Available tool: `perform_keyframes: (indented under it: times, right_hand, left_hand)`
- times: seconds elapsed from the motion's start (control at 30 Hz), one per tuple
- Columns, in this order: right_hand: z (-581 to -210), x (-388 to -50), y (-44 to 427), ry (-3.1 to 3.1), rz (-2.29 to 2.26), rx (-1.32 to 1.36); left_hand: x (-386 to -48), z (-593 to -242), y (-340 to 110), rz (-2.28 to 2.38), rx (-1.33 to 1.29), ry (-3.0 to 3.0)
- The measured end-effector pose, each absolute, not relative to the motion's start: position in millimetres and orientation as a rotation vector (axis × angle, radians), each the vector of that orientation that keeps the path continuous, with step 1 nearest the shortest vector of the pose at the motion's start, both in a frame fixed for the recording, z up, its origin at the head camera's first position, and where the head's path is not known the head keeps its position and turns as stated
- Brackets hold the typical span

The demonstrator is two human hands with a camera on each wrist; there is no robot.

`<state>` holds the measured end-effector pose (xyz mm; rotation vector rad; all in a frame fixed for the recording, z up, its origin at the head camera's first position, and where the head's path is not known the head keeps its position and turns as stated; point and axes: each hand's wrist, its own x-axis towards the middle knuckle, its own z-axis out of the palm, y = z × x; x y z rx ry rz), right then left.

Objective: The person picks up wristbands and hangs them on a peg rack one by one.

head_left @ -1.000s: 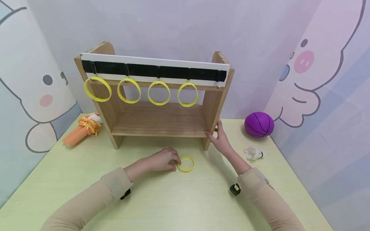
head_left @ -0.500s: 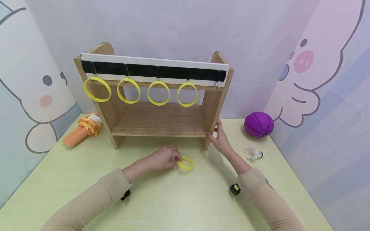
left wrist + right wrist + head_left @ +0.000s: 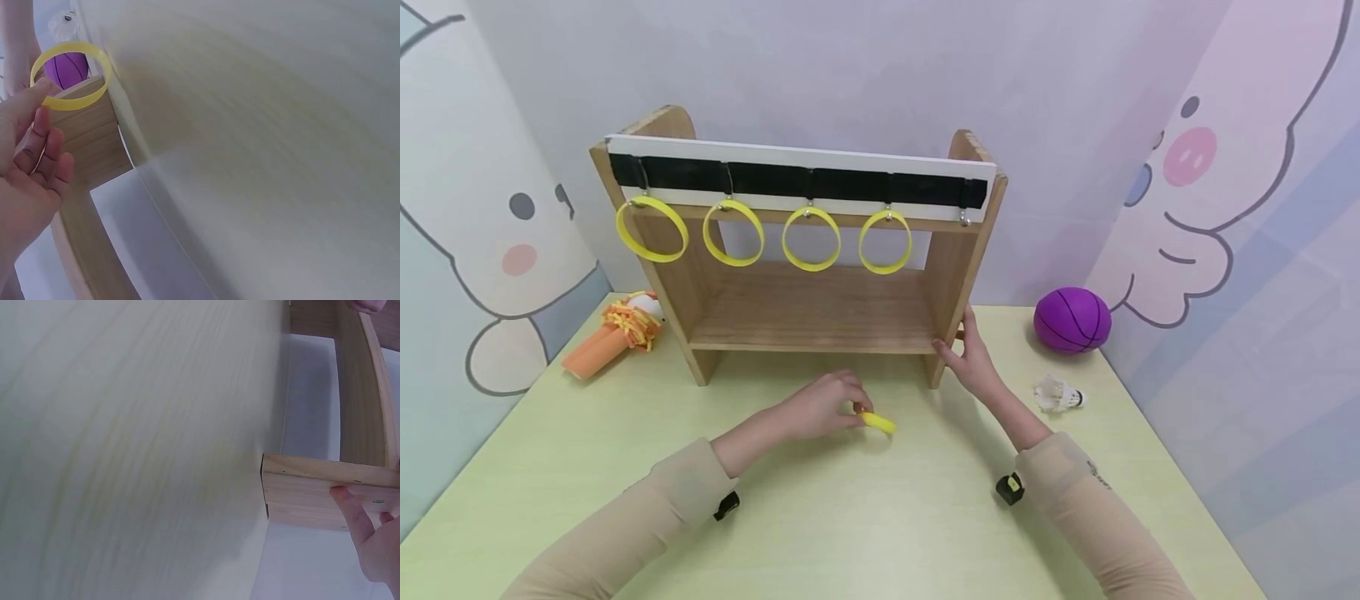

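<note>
My left hand (image 3: 826, 406) pinches a yellow ring (image 3: 878, 423) between thumb and fingertips, tilted and just above the table. In the left wrist view that yellow ring (image 3: 103, 87) stands out from the fingertips. A wooden shelf (image 3: 820, 312) stands behind it, with a white and black strip (image 3: 850, 183) across its top front. Several yellow rings (image 3: 886, 271) hang from hooks on this strip; the rightmost hook (image 3: 965, 218) carries no ring. My right hand (image 3: 972, 364) holds the shelf's right side panel, thumb at the front edge. In the right wrist view, fingers (image 3: 353, 515) touch that panel (image 3: 306, 497).
Right of the shelf lie a purple ball (image 3: 1072, 321) and a shuttlecock (image 3: 1058, 395). An orange figure with yarn-like hair (image 3: 613, 333) lies at the left. Cartoon-printed walls (image 3: 1210, 250) edge the pale table (image 3: 865, 533) on the back and sides.
My left hand has taken hold of the ring that lay on the table, and has tilted and lifted it slightly. My right hand stays on the shelf.
</note>
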<state>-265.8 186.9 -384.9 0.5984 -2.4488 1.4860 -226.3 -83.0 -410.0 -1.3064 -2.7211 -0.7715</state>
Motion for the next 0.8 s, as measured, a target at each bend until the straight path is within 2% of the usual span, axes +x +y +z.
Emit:
perform_keyframes:
  times: [0.37, 0.8]
  right_hand:
    - [-384.3, -265.2, 186.6, -2.446, 1.482, 0.601]
    - [-384.4, -265.9, 186.4, -2.444, 1.501, 0.598]
  left_hand:
    - [-221.5, -390.1, -85.0, -0.807, -1.316, -2.664]
    - [-208.1, -337.4, -86.6, -0.929, -1.259, -2.615]
